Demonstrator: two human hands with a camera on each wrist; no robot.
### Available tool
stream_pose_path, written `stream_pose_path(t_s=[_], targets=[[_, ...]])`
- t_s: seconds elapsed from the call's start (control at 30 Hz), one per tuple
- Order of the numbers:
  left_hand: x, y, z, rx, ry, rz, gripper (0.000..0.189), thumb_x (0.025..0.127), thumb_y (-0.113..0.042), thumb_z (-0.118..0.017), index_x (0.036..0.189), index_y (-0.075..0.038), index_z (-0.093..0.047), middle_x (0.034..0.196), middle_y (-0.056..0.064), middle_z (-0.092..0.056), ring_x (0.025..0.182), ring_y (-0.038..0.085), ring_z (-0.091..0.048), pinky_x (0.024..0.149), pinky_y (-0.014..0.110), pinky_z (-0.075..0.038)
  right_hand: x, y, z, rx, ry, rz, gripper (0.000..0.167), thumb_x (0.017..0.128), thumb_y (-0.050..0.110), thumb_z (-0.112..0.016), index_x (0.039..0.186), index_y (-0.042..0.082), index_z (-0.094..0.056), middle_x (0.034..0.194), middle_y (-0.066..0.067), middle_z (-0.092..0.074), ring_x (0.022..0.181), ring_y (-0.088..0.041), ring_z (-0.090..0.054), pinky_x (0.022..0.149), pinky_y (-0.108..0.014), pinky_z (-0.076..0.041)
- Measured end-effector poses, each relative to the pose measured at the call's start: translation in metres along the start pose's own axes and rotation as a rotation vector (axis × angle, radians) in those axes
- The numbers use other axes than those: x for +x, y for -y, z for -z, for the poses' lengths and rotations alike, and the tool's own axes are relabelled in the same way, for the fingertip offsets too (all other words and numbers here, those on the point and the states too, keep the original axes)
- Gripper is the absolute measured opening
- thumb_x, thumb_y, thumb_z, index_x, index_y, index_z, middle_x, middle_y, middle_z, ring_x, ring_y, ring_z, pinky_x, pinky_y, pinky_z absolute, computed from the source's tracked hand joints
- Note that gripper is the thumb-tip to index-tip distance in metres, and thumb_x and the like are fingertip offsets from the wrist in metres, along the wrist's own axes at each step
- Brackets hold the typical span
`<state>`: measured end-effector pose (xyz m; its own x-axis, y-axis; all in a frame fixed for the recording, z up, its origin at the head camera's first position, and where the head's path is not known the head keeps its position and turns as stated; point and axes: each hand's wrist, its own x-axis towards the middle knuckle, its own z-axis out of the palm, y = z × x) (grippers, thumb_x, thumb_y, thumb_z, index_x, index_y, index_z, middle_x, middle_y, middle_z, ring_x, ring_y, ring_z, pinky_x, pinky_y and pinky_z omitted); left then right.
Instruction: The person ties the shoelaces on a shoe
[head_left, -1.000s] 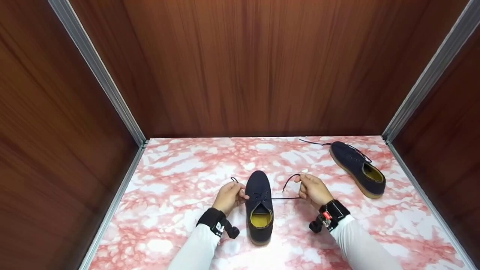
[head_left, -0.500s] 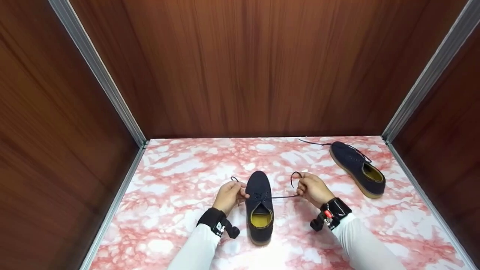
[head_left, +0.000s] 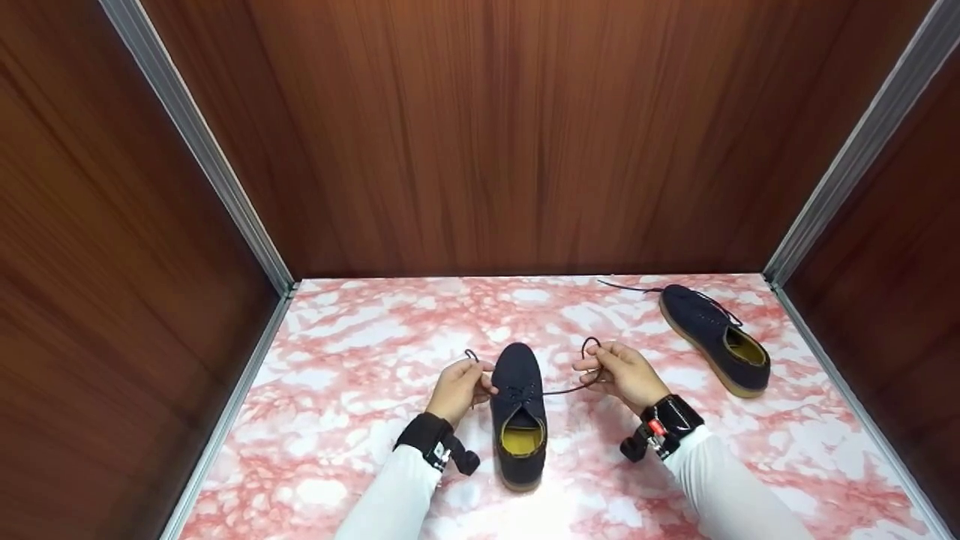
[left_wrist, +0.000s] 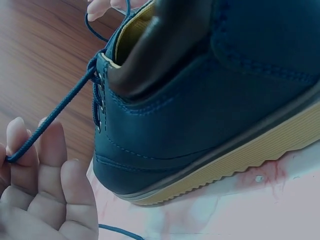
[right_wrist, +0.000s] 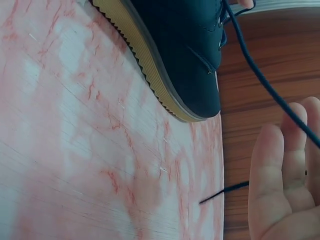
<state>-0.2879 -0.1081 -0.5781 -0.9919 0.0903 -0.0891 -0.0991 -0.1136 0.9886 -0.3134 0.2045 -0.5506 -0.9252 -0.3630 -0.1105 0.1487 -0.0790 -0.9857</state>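
Observation:
A dark navy lace-up shoe with a yellow lining and tan sole stands upright on the table, toe pointing away. Beside its left edge my left hand pinches one shoelace, which runs taut from the eyelets to the fingers in the left wrist view. To the right of the shoe my right hand pinches the other shoelace, which sags slightly between eyelets and hand. That lace crosses the fingers in the right wrist view, and its loose end pokes out behind them.
A second navy shoe lies at the back right with its laces loose. The table has a red and white marbled top. Brown wood-grain panels with grey metal corner strips enclose the back and sides.
My right hand's fingers have shifted along the lace, and its free end has drawn up into a loop above the hand. The taut lace has slackened a little. My left hand stays nearly still.

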Motion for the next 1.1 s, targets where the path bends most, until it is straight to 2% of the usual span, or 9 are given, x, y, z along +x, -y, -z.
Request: stream_pose_path(t_s=[0.13, 0.3, 0.53, 0.7, 0.83, 0.97, 1.1], targets=[[0.003, -0.002, -0.001, 0.027, -0.001, -0.010, 0.031, 0.110, -0.015, -0.048, 0.118, 0.010, -0.063, 0.078, 0.001, -0.060, 0.075, 0.012, -0.071, 0.075, 0.031, -0.063, 0.000, 0.000, -0.002, -0.025, -0.033, -0.009, 0.023, 0.114, 0.022, -0.040, 0.111, 0.002, -0.051, 0.097, 0.003, -0.082, 0.082, -0.010, -0.076, 0.084, -0.033, -0.064], [0.006, -0.004, -0.003, 0.057, -0.002, -0.026, 0.035, 0.111, -0.015, -0.046, 0.123, 0.014, -0.062, 0.076, -0.001, -0.059, 0.074, 0.011, -0.070, 0.073, 0.030, -0.062, 0.000, 0.001, -0.002, -0.036, -0.027, -0.010, 0.025, 0.114, 0.024, -0.042, 0.109, 0.004, -0.055, 0.095, 0.001, -0.082, 0.081, -0.009, -0.076, 0.081, -0.029, -0.063], [0.006, -0.007, -0.005, 0.124, -0.012, -0.042, 0.035, 0.110, -0.017, -0.049, 0.121, 0.013, -0.064, 0.076, -0.002, -0.061, 0.074, 0.012, -0.071, 0.077, 0.038, -0.064, 0.002, 0.001, -0.003, -0.065, -0.081, -0.012, 0.021, 0.112, 0.023, -0.049, 0.103, 0.007, -0.060, 0.088, 0.002, -0.079, 0.077, -0.009, -0.073, 0.075, -0.026, -0.062], [0.008, -0.008, -0.007, 0.152, -0.009, -0.060, 0.035, 0.110, -0.016, -0.049, 0.121, 0.014, -0.063, 0.076, -0.001, -0.061, 0.074, 0.012, -0.070, 0.076, 0.040, -0.064, 0.001, 0.001, -0.004, -0.077, -0.118, -0.022, 0.022, 0.111, 0.023, -0.052, 0.103, 0.006, -0.063, 0.087, 0.000, -0.076, 0.075, -0.010, -0.069, 0.074, -0.027, -0.061], [0.010, -0.010, -0.009, 0.182, -0.011, -0.072, 0.035, 0.109, -0.016, -0.050, 0.120, 0.014, -0.064, 0.076, 0.001, -0.061, 0.076, 0.019, -0.072, 0.077, 0.043, -0.063, 0.000, 0.002, -0.006, -0.083, -0.123, -0.017, 0.023, 0.110, 0.023, -0.053, 0.105, 0.003, -0.064, 0.086, -0.001, -0.074, 0.074, -0.009, -0.068, 0.073, -0.027, -0.060], [0.012, -0.013, -0.011, 0.233, -0.011, -0.088, 0.034, 0.109, -0.016, -0.050, 0.119, 0.013, -0.065, 0.076, 0.002, -0.062, 0.080, 0.026, -0.074, 0.073, 0.037, -0.062, -0.001, 0.003, -0.007, -0.091, -0.122, -0.014, 0.024, 0.110, 0.023, -0.055, 0.106, 0.001, -0.065, 0.086, 0.000, -0.072, 0.072, -0.009, -0.067, 0.071, -0.026, -0.059], [0.012, -0.014, -0.013, 0.273, -0.009, -0.095, 0.033, 0.109, -0.015, -0.049, 0.116, 0.011, -0.068, 0.075, 0.000, -0.061, 0.077, 0.021, -0.073, 0.068, 0.030, -0.060, 0.000, 0.002, -0.006, -0.111, -0.140, -0.016, 0.026, 0.109, 0.022, -0.056, 0.108, -0.002, -0.066, 0.085, 0.001, -0.072, 0.072, -0.008, -0.066, 0.072, -0.027, -0.060]])
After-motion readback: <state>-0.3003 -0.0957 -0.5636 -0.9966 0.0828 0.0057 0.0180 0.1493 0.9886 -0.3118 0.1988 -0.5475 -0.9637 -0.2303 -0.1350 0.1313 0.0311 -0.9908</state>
